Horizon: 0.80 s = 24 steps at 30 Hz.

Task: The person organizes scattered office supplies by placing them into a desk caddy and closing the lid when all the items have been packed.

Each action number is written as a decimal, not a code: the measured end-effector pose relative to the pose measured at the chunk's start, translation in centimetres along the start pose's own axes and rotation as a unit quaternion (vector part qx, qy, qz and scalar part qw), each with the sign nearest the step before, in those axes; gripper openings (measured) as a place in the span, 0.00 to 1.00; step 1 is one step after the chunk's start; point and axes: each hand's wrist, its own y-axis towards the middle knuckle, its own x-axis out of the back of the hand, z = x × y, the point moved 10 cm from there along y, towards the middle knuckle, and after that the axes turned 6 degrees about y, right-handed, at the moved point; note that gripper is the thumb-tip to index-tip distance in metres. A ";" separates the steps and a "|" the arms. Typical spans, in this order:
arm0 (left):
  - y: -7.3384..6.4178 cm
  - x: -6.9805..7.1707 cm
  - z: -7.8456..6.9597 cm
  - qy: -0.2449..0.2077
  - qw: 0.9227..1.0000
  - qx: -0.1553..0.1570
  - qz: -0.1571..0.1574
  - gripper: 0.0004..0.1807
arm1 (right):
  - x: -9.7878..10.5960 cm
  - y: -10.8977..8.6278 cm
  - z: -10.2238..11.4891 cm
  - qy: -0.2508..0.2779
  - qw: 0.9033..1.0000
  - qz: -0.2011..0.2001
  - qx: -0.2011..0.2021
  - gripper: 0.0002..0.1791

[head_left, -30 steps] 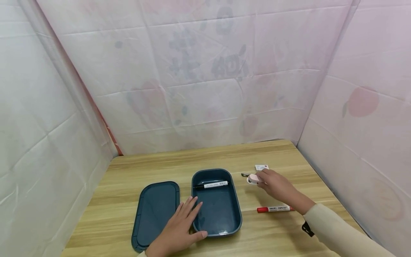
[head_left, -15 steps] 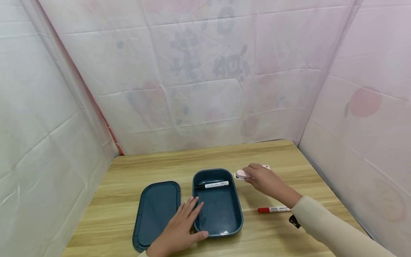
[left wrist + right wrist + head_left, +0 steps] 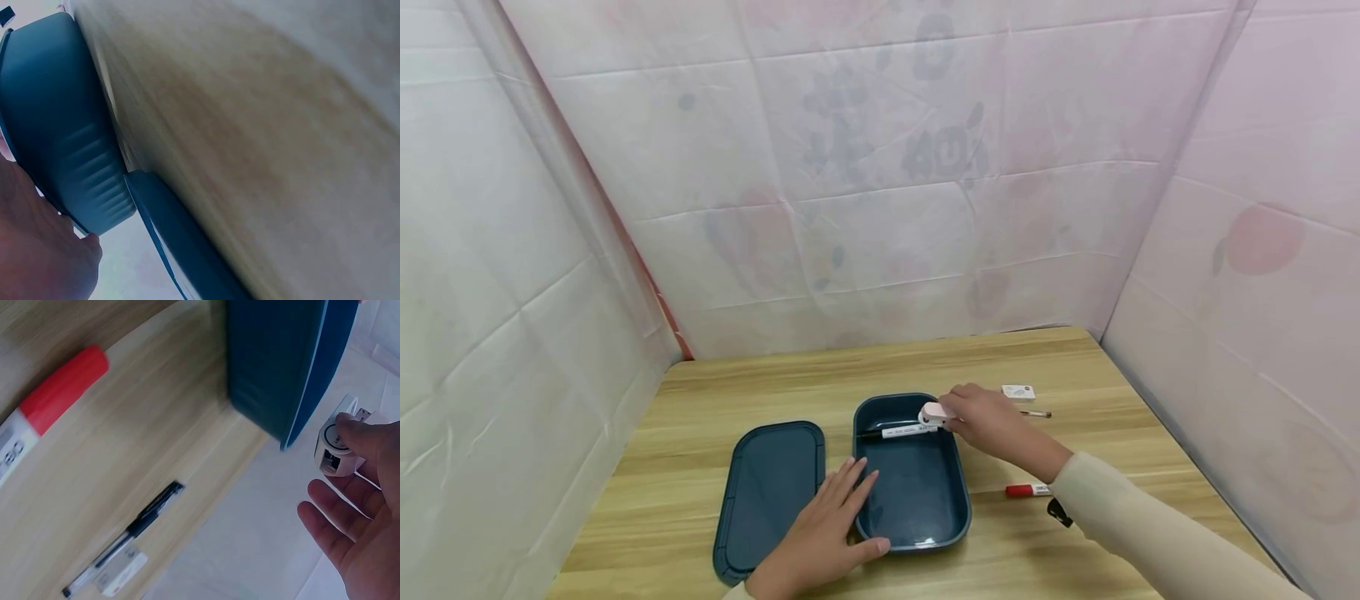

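A dark blue open box stands on the table with a black-and-white marker lying across its far end. My left hand rests on the box's left side, fingers spread and fairly straight, the thumb at the near left corner. In the left wrist view, that hand lies along the rim. My right hand pinches a small pink-and-white stapler above the box's far right part. In the right wrist view, thumb and index finger grip the stapler while other fingers extend loosely.
A dark blue lid lies flat left of the box. To the right are a red-capped marker, partly hidden by the sleeve, a small white box and a black-capped clear pen. Fabric walls enclose the table.
My right hand has carried the stapler leftward from the table to above the box, uncovering the small white box and part of the pen. The left hand stays in place.
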 end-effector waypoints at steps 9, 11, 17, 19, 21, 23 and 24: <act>0.1 0.1 -0.2 -0.002 1.000 -0.008 -0.006 0.49 | -1.6 0.9 1.4 0.006 0.999 -0.003 0.038 0.11; 0.0 0.2 -0.1 -0.001 1.000 -0.009 -0.007 0.49 | -2.3 1.1 1.5 0.010 0.999 0.010 0.037 0.11; 0.0 0.1 -0.1 0.000 1.000 -0.003 -0.006 0.49 | -3.9 1.7 1.9 0.002 0.998 0.049 0.027 0.07; 0.0 0.1 0.0 0.001 1.000 -0.002 -0.005 0.49 | -4.3 1.8 2.1 -0.006 0.998 0.054 0.027 0.07; 0.0 0.0 0.0 0.003 1.000 -0.001 -0.004 0.49 | -4.7 1.9 2.3 -0.009 0.998 0.058 0.028 0.08; 0.0 0.0 0.0 0.004 1.000 -0.001 -0.003 0.49 | -5.0 2.1 2.3 -0.015 0.998 0.060 0.027 0.09; 0.0 -0.1 0.1 0.004 1.000 -0.001 -0.003 0.49 | -5.1 2.1 2.3 -0.018 0.998 0.062 0.027 0.09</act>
